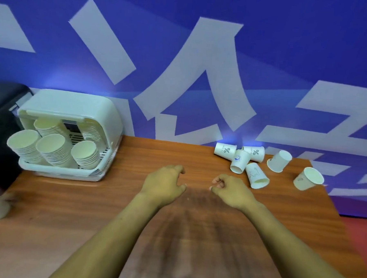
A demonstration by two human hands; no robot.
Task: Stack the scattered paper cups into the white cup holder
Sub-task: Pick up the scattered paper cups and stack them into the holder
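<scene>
Hands hover mid-desk (132,200): left hand (164,186) and right hand (232,190), fingers loosely curled, holding nothing. Six scattered paper cups (240,161) lie at two o'clock. White cup holder (73,107) with cup stacks (54,149) sits at ten o'clock.

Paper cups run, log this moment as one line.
left hand: empty | right hand: empty | loose cups: six, table right | holder: five stacks, left

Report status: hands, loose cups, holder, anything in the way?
Left hand and right hand empty, loosely curled. Six loose cups at right; white cup holder far left, holding stacks. Path between unobstructed.
</scene>
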